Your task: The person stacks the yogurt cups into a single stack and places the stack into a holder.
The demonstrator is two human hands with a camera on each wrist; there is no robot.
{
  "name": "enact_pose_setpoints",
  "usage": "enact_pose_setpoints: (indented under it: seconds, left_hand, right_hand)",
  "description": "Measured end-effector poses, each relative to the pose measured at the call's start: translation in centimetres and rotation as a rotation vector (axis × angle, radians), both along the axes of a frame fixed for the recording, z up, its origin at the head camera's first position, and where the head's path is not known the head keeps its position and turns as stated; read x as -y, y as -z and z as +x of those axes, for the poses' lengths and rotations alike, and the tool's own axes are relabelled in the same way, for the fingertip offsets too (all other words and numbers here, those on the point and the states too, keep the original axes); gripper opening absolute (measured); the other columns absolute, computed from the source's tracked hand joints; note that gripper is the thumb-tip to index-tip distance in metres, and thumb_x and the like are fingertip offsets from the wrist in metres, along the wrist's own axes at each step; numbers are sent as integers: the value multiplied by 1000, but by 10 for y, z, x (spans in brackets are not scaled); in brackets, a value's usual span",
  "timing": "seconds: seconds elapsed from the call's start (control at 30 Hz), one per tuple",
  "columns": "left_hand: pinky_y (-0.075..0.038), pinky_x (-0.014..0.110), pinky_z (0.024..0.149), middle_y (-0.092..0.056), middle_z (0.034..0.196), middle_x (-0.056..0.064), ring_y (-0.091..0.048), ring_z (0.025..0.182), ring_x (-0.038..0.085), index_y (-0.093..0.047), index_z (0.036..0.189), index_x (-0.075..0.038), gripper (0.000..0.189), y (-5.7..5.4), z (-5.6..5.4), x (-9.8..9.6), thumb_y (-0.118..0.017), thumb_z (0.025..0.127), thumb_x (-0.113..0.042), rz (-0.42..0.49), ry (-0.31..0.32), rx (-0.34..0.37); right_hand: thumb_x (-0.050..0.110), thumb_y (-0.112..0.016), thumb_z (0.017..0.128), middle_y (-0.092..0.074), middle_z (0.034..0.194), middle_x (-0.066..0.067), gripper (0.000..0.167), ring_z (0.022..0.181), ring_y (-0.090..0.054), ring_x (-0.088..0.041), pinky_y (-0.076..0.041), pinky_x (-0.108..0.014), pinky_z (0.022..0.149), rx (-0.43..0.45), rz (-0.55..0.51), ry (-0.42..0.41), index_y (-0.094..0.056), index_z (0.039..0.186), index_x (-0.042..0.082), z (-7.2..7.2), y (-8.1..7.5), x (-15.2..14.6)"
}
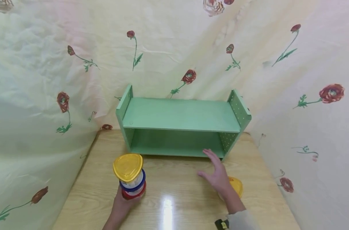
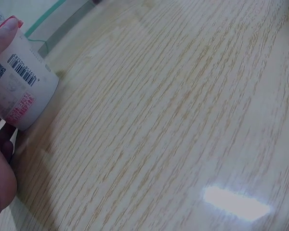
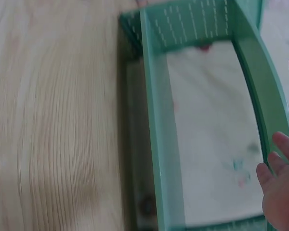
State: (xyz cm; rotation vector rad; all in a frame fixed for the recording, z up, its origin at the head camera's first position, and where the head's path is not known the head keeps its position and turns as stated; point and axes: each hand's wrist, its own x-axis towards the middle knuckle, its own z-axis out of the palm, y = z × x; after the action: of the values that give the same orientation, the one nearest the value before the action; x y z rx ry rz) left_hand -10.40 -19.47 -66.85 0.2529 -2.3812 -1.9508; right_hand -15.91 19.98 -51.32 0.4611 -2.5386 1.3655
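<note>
My left hand (image 1: pixel 123 203) grips the lowest part of a stack of round tubs, with the thumb over a red rim (image 2: pixel 17 21). The stack stands at the left front of the table. On its top is a yellow rounded-triangle lid (image 1: pixel 128 167), then a blue rim (image 1: pixel 134 187), then a red rim (image 1: pixel 135 195). In the left wrist view, the bottom white tub (image 2: pixel 26 84) shows a barcode. My right hand (image 1: pixel 219 179) hovers with fingers spread before the shelf's right end, holding nothing. A yellow-lidded container (image 1: pixel 236 186) lies partly hidden behind the right forearm.
A green two-tier shelf (image 1: pixel 180 115) stands at the back of the wooden table (image 1: pixel 168 179), with raised side panels (image 1: pixel 240 108). Flower-patterned cloth (image 1: pixel 174 48) hangs behind and on both sides. A dark strap (image 1: pixel 221 224) sits by the right sleeve.
</note>
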Motion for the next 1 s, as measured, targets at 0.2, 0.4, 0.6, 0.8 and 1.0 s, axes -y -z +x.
enact_pose_setpoints:
  seconds: [0.2,0.4,0.6,0.8,1.0]
  left_hand:
    - [-36,58,111,-53,142,18,-47,133,38,-33,149,-12,102,0,-1,-1,-95,69,-18,-15,14,-14]
    - [-36,57,112,-53,143,17,-47,134,36,-32,150,-13,102,-2,0,-3,-94,69,-16,-11,37,-17]
    - [-36,56,112,-54,141,17,-48,132,36,-33,149,-12,101,-3,-1,-2,-95,68,-16,-27,29,-19]
    - [-35,55,112,-54,141,17,-48,132,34,-33,148,-10,101,-1,0,-2,-95,68,-15,-38,24,-8]
    - [-35,55,112,-53,142,15,-48,132,34,-33,149,-11,102,-1,-1,-3,-95,68,-16,-33,16,-19]
  right_hand:
    - [21,-84,82,-33,158,-17,76,147,-18,-47,-20,-78,108,26,68,37,-47,147,5,8,3,-57]
    - [14,-84,81,-23,159,-25,78,144,-15,-55,-18,-84,100,141,53,58,-45,149,6,24,12,-97]
    - [13,-84,81,-14,159,-32,86,140,-12,-63,-17,-86,97,243,31,58,-38,153,6,37,27,-116]
    - [8,-81,79,-18,157,-34,89,140,-16,-61,-23,-86,93,255,-16,71,-33,153,1,45,48,-125]
    - [-2,-81,75,-21,157,-33,93,140,-15,-59,-21,-87,93,254,-120,69,-30,153,-3,48,58,-129]
